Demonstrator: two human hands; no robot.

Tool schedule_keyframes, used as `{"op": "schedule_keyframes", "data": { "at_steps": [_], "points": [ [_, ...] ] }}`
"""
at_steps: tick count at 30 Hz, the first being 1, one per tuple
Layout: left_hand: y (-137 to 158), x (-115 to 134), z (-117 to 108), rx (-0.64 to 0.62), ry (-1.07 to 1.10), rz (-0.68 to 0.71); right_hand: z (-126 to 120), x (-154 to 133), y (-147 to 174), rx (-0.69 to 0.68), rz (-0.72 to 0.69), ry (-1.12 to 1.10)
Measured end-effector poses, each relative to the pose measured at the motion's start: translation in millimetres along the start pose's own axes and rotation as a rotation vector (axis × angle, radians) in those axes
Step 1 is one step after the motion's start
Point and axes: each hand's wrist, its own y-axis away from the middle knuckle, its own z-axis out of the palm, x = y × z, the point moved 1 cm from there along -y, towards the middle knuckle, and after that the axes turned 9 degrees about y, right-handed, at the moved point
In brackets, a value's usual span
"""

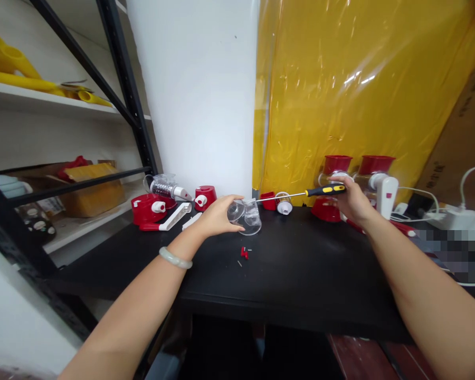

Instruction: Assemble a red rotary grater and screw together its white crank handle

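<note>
While left hand [218,216] pinches clear cup [252,220]: right hand [355,203] grips screwdriver [325,190].
Tip [258,200]: mid-frame, apparently working cup; next needs steady aim.

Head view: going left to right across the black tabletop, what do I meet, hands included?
Large red part with a white knob → smaller red part with a white knob → left hand → clear plastic part → screwdriver → right hand → upright white crank handle → white box with cables.
</note>
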Motion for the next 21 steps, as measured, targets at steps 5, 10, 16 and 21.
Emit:
{"op": "schedule_keyframes", "data": {
  "at_steps": [5,10,16,21],
  "points": [
    [0.2,-1.5,0.4,-0.001,0.008,-0.005,1.5,-2.3,2.3,-0.003,-0.05,0.078],
    [-0.2,-1.7,0.4,0.0,0.012,0.001,-1.6,1.2,0.9,-0.036,0.006,0.201],
    [0.2,-2.9,0.6,-0.001,0.003,-0.009,-0.6,0.9,1.5,-0.101,0.031,0.048],
    [-0.3,-2.8,1.2,-0.009,-0.001,-0.025,-2.3,4.8,0.8,-0.045,0.047,0.14]
  ]
}}
